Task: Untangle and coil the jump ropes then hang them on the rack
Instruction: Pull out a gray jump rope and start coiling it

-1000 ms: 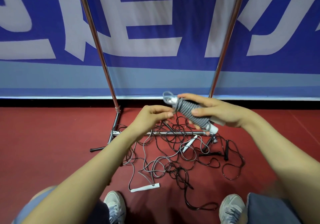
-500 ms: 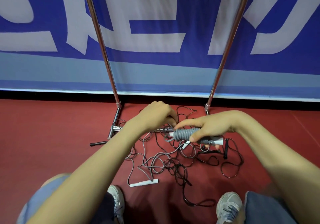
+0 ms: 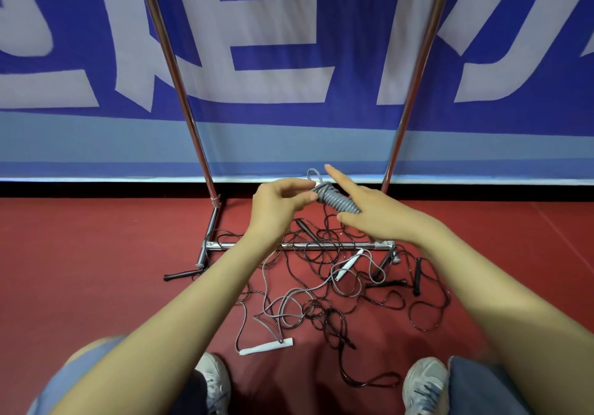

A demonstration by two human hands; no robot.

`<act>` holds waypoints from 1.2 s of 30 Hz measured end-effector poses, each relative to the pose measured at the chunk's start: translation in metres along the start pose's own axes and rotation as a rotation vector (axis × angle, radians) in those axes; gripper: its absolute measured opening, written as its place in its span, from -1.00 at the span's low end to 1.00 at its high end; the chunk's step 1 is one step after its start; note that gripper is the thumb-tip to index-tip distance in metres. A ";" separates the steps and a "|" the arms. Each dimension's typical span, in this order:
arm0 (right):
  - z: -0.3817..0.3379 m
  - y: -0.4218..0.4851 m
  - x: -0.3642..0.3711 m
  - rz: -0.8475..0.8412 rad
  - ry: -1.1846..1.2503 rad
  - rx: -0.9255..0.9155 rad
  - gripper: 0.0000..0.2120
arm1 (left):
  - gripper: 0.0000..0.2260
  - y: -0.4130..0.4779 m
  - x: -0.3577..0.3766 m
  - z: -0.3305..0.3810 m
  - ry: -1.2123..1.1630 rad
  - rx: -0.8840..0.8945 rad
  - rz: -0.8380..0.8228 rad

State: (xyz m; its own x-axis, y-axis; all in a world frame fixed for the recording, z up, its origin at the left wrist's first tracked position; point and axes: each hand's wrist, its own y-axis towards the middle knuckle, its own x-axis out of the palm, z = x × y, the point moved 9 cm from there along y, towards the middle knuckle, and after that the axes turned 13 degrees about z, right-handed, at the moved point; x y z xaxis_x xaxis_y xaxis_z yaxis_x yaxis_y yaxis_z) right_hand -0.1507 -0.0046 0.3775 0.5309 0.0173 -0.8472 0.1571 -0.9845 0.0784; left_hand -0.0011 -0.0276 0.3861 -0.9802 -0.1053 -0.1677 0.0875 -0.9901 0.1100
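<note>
We held the grey coil (image 3: 337, 201) in the air before the rack (image 3: 175, 70), above its base bar. Our left hand (image 3: 278, 204) pinched the coil's upper end between thumb and curled fingers. Our right hand (image 3: 373, 213) gripped the lower end, thumb tucked beneath, index finger straight and lifted off it. Below, a tangle (image 3: 324, 302) of black and grey ropes lay on the red floor (image 3: 96, 270), partly draped over the base bar.

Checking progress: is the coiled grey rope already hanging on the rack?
No, the coiled grey rope is in the left hand and right hand, off the rack.
</note>
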 end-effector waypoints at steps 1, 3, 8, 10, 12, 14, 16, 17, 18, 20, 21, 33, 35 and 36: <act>0.001 0.002 -0.002 0.013 0.021 -0.001 -0.23 | -0.79 -0.001 0.001 0.000 -0.042 -0.019 -0.017; 0.004 0.006 -0.007 0.061 0.051 0.017 -0.28 | -0.76 -0.004 0.004 0.000 -0.089 -0.038 -0.049; -0.006 0.009 -0.011 0.169 -0.048 -0.025 -0.33 | -0.88 0.004 -0.010 -0.005 -0.063 -0.049 0.068; -0.011 0.005 -0.017 0.211 -0.128 -0.040 -0.34 | -0.91 0.008 -0.014 -0.004 0.057 0.024 0.098; -0.016 0.001 -0.019 0.235 -0.236 -0.074 -0.35 | -0.89 0.010 -0.015 0.002 0.205 0.145 0.125; -0.019 -0.002 -0.017 0.242 -0.296 -0.098 -0.36 | -0.87 0.008 -0.015 0.008 0.370 0.257 0.141; -0.022 -0.002 -0.016 0.260 -0.257 -0.096 -0.35 | -0.90 0.006 -0.015 0.011 0.365 0.230 0.136; -0.024 -0.002 -0.017 0.270 -0.208 -0.095 -0.35 | -0.93 0.006 -0.016 0.012 0.304 0.196 0.134; -0.025 0.000 -0.017 0.277 -0.141 -0.098 -0.34 | -0.95 0.005 -0.018 0.014 0.247 0.171 0.138; -0.025 0.002 -0.016 0.275 0.028 -0.100 -0.32 | -0.95 0.004 -0.020 0.017 0.177 0.155 0.155; -0.026 0.003 -0.015 0.270 0.105 -0.098 -0.31 | -0.92 0.003 -0.019 0.017 0.149 0.145 0.153; -0.044 -0.001 -0.003 0.331 0.391 -0.087 -0.17 | -0.56 -0.006 -0.012 0.011 -0.294 -0.081 0.143; -0.045 -0.001 0.001 0.282 0.416 -0.098 -0.15 | -0.60 -0.004 -0.012 0.005 -0.297 -0.104 0.140; -0.046 -0.001 0.002 0.249 0.436 -0.107 -0.15 | -0.65 -0.003 -0.010 0.004 -0.308 -0.116 0.118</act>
State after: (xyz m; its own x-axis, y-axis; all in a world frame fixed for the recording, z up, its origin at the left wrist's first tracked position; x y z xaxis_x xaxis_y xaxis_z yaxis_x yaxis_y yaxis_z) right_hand -0.1119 0.0046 0.3998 0.8575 -0.1221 -0.4999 0.0538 -0.9449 0.3230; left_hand 0.0078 -0.0231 0.3912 -0.9681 -0.2042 0.1450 0.2059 -0.9786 -0.0036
